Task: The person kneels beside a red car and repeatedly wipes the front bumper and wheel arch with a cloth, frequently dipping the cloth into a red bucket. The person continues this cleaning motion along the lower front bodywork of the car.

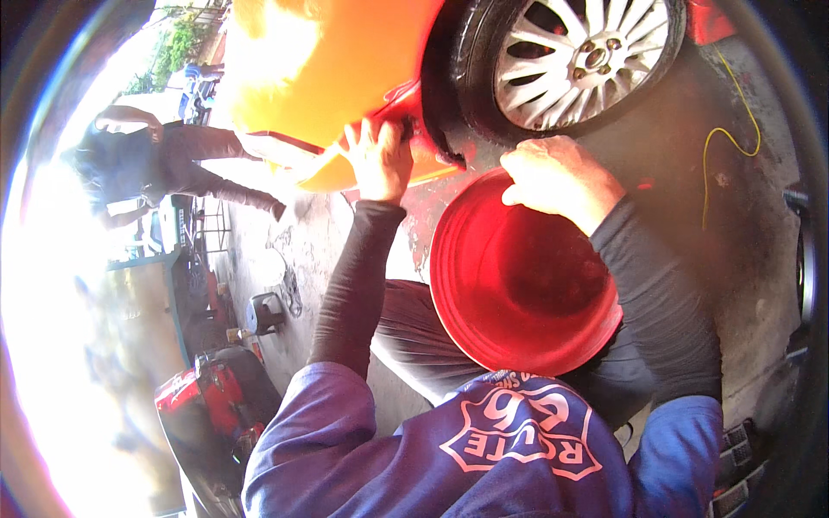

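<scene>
Hemmed in ahead by the lower edge of an orange car panel [319, 95] and a wheel [596, 57], with grey floor [751, 242] stretching rightward past a yellow cord [706, 164]. Reaching forward around a red basin [462, 285] over the lap, left hand [380, 162] bent-fingered against the panel's corner, right hand [561, 180] curled at the basin's far rim; cannot tell how tightly closed either is, or on what.
</scene>
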`<state>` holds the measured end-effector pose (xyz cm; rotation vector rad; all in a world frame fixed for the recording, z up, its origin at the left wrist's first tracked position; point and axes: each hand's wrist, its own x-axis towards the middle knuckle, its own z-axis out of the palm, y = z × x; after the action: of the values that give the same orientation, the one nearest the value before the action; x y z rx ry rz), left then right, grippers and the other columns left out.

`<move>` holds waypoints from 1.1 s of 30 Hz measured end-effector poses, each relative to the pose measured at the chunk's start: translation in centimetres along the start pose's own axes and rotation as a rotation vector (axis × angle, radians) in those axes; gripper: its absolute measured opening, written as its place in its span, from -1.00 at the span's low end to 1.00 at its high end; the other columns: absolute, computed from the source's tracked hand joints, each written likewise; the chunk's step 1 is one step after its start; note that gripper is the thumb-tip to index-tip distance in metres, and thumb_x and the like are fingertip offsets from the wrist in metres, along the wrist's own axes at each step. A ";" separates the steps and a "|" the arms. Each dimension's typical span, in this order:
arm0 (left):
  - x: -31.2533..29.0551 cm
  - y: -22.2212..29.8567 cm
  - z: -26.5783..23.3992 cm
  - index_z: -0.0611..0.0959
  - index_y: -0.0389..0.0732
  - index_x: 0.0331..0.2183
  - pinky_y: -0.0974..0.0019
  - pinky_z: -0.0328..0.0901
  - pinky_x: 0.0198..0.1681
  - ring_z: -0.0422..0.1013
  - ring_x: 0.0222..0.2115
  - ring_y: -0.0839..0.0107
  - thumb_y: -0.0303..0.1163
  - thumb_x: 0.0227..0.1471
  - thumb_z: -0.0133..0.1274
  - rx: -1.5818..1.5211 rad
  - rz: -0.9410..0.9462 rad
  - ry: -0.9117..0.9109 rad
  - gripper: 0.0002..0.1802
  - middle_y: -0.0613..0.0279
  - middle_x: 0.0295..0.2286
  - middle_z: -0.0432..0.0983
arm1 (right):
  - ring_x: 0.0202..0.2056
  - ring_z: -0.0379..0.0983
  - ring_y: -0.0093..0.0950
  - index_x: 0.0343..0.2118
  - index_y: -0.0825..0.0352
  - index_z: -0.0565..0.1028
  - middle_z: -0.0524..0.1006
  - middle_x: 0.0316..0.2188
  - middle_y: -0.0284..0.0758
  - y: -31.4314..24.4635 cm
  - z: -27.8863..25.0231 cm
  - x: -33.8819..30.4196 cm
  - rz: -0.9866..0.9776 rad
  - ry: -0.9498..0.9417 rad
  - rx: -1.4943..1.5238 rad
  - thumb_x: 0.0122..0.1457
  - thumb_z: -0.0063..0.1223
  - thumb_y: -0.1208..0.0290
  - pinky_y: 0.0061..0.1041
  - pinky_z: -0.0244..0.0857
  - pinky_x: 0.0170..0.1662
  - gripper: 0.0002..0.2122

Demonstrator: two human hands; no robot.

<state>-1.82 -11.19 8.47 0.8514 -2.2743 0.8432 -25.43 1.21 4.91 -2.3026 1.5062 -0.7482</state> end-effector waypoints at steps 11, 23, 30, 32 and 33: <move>-0.8 -0.3 0.4 0.61 0.03 -0.47 -0.16 0.15 -0.09 0.33 -0.14 -0.07 -0.26 -0.08 0.20 0.045 0.068 -0.062 -0.91 0.19 -0.32 0.48 | -0.19 0.54 -0.15 -0.33 0.40 0.54 0.58 -0.29 -0.13 -0.4 -1.4 0.7 0.149 -0.315 -0.014 0.02 0.22 0.16 -0.18 0.41 -0.13 -0.66; 3.7 0.2 -0.5 0.59 0.01 -0.49 -0.03 0.13 -0.09 0.32 -0.22 0.09 -0.20 -0.15 0.28 -0.025 -0.065 -0.062 -0.81 0.27 -0.35 0.46 | -0.21 0.56 -0.16 -0.35 0.40 0.57 0.59 -0.35 -0.10 -0.3 -2.5 0.0 0.150 -0.298 -0.016 0.04 0.23 0.15 -0.20 0.42 -0.11 -0.66; 0.7 1.1 0.7 0.64 0.05 -0.41 -0.30 0.14 -0.01 0.27 -0.05 -0.16 -0.29 -0.19 0.26 -0.016 -0.069 -0.048 -0.82 0.07 -0.16 0.42 | -0.25 0.59 -0.20 -0.39 0.38 0.62 0.62 -0.37 -0.09 -0.2 -2.7 -1.0 0.151 -0.224 -0.019 -0.01 0.27 0.17 -0.25 0.47 -0.16 -0.68; 1.4 0.1 0.9 0.70 0.08 -0.39 -0.30 0.13 0.02 0.29 -0.02 -0.13 -0.16 -0.16 0.32 0.190 -0.109 -0.015 -0.79 -0.02 -0.17 0.45 | -0.27 0.61 -0.22 -0.41 0.37 0.64 0.63 -0.38 -0.09 -0.2 -2.8 -1.2 0.159 -0.191 -0.035 -0.03 0.29 0.18 -0.27 0.49 -0.17 -0.70; 1.7 -0.3 0.8 0.69 0.07 -0.40 -0.42 0.06 0.09 0.26 0.04 -0.22 -0.15 -0.16 0.31 -0.057 -0.161 -0.038 -0.79 -0.05 -0.20 0.46 | -0.27 0.61 -0.22 -0.40 0.37 0.64 0.63 -0.37 -0.09 -0.2 -2.9 -1.1 0.159 -0.194 -0.042 -0.03 0.29 0.17 -0.27 0.49 -0.17 -0.69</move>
<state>-2.90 -12.59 9.20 1.0169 -2.2161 0.6929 -27.24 2.45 7.10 -2.1814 1.6043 -0.4419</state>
